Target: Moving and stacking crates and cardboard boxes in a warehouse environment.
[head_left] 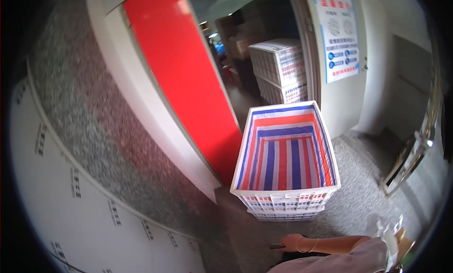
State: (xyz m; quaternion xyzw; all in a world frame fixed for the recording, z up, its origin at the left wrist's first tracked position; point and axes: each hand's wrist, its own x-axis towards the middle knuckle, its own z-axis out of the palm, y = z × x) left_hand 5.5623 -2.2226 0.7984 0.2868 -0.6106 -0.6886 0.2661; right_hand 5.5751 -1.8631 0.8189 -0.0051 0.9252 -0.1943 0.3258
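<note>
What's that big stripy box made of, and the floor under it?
The crate looks like white moulded plastic, with lattice holes in its sides. Its striped liner seems woven plastic sheet, slightly shiny. The floor looks like grey speckled stone, perhaps terrazzo or granite.

One hand (291, 241), braceleted wrist, reaches leftward, fingers curled.

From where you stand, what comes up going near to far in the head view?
Hand holding a dark thing → striped-lined white crate → stacked white crates past the doorway.
</note>
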